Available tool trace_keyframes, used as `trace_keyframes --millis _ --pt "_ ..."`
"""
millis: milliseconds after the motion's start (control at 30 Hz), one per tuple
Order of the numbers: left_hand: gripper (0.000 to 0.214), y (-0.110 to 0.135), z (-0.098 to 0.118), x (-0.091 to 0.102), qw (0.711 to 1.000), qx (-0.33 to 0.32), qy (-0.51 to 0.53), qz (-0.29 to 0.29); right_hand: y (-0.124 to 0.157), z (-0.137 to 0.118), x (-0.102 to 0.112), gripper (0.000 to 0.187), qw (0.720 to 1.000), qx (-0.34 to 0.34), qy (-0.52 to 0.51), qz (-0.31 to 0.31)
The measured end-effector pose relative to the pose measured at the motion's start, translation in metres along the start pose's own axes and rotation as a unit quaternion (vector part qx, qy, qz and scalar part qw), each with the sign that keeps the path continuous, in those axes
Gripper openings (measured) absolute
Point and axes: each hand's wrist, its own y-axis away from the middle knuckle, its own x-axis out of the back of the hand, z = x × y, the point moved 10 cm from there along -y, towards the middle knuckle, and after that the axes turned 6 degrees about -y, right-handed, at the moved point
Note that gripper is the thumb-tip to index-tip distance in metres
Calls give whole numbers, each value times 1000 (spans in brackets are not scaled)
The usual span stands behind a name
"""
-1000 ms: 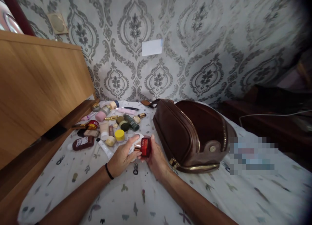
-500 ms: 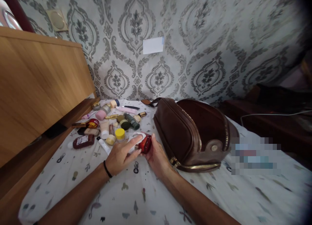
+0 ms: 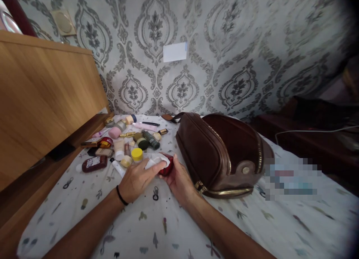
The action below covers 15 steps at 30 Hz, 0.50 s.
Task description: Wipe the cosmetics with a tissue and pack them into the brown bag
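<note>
My right hand (image 3: 180, 181) is closed around a small dark-red glossy container (image 3: 168, 167), holding it from the right. A white wipe (image 3: 155, 160), either cloth or tissue, is pinched in my left hand (image 3: 135, 181) and pressed against the container's left side. A black band circles my left wrist. The wipe and fingers hide much of the container, so its exact kind is unclear. Just beyond my left hand stand a yellow-lidded jar (image 3: 137, 154) and a small pale-yellow jar (image 3: 126, 161). A white tube (image 3: 117, 166) with a black cap lies beside that hand.
An unzipped brown leather bag (image 3: 206, 150) stands right of my hands. Several cosmetics, including a dark-red bottle (image 3: 94, 164) and a green tube (image 3: 150, 139), lie at the left. A wooden cabinet (image 3: 50, 87) borders the printed sheet (image 3: 157, 229); a patterned wall (image 3: 196, 91) rises behind.
The wipe has spread further over the front of the red container, and my left fingers have shifted with it. My right hand keeps its hold. The whole view has moved slightly.
</note>
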Motion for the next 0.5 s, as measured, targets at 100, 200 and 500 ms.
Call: trace_keyframes --millis 100,200,500 --pt "38 1 -2 -2 999 8 31 -2 1 2 2 36 999 -20 -25 21" --pt "40 2 -6 -6 998 30 62 -1 1 3 4 41 997 -41 -49 48" --pt "47 3 -9 -10 996 46 76 -4 2 8 5 41 992 -79 -80 58"
